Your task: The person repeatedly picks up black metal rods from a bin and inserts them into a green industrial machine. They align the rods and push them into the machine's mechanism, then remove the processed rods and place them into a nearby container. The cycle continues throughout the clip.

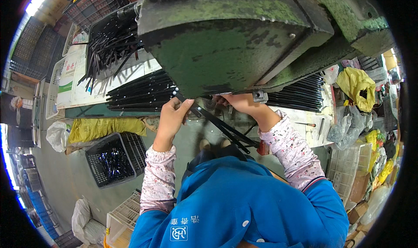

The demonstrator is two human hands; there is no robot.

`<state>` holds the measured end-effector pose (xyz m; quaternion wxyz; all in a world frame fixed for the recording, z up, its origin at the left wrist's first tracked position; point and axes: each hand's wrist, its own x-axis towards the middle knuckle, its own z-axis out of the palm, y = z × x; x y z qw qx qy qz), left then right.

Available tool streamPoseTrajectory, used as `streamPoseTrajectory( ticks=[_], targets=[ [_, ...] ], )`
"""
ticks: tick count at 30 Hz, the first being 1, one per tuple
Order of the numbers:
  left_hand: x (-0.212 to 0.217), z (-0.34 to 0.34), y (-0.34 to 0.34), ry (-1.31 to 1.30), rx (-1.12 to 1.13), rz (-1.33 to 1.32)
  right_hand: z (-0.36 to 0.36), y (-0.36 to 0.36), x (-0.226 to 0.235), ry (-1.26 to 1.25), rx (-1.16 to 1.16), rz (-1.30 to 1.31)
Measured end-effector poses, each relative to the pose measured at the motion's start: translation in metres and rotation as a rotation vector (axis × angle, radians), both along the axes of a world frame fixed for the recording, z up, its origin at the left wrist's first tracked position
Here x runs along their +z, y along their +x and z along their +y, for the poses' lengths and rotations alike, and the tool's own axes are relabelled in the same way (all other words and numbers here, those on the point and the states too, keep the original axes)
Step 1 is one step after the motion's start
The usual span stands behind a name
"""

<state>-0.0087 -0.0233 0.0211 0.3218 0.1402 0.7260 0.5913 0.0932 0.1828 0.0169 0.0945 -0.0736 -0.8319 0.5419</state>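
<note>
My left hand (172, 116) pinches a flat black metal strip (188, 104) between thumb and fingers, just below the lower edge of a big green press-like machine (217, 60). Joined or lying against that strip, long narrow black bars (230, 132) slant down to the right, over my lap. My right hand (241, 102) reaches in under the same machine edge, palm side down. Its fingertips are hidden in shadow there, so what they hold does not show. A small metal block (260, 97) sits beside its wrist.
Stacked black rods (141, 93) lie on the bench at left, with more rods (300, 93) at right. A heap of black strips (111, 47) fills a container at upper left. On the floor stands a black crate (111, 158) of dark parts. Plastic bags (344, 128) lie at right.
</note>
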Motion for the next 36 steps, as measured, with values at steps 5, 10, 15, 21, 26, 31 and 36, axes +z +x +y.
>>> streamPoseTrajectory(
  ticks=[5, 10, 15, 21, 26, 31, 36],
  targets=[
    [-0.01, -0.009, 0.005, -0.076, 0.139, 0.245, -0.014, 0.001, 0.034, -0.473, -0.085, -0.25],
    [-0.003, -0.002, 0.017, -0.093, 0.356, 0.689, -0.015, -0.003, 0.019, -0.052, -0.042, -0.083],
    [0.009, 0.017, 0.033, 0.112, 0.132, 1.1, -0.007, -0.004, -0.019, 0.186, -0.053, 0.144],
    [0.003, 0.03, 0.042, 0.05, 0.05, 1.251, -0.013, -0.006, -0.008, 0.29, -0.094, 0.17],
    [0.004, 0.033, 0.042, 0.032, 0.026, 1.337, -0.011, 0.001, -0.038, 0.559, -0.131, 0.295],
    [0.001, 0.032, 0.046, 0.026, 0.055, 1.296, -0.02, 0.02, -0.018, 0.99, -0.105, 0.355],
    [0.004, 0.031, 0.046, 0.007, 0.034, 1.281, -0.024, 0.023, -0.007, 1.038, -0.112, 0.365]
  ],
)
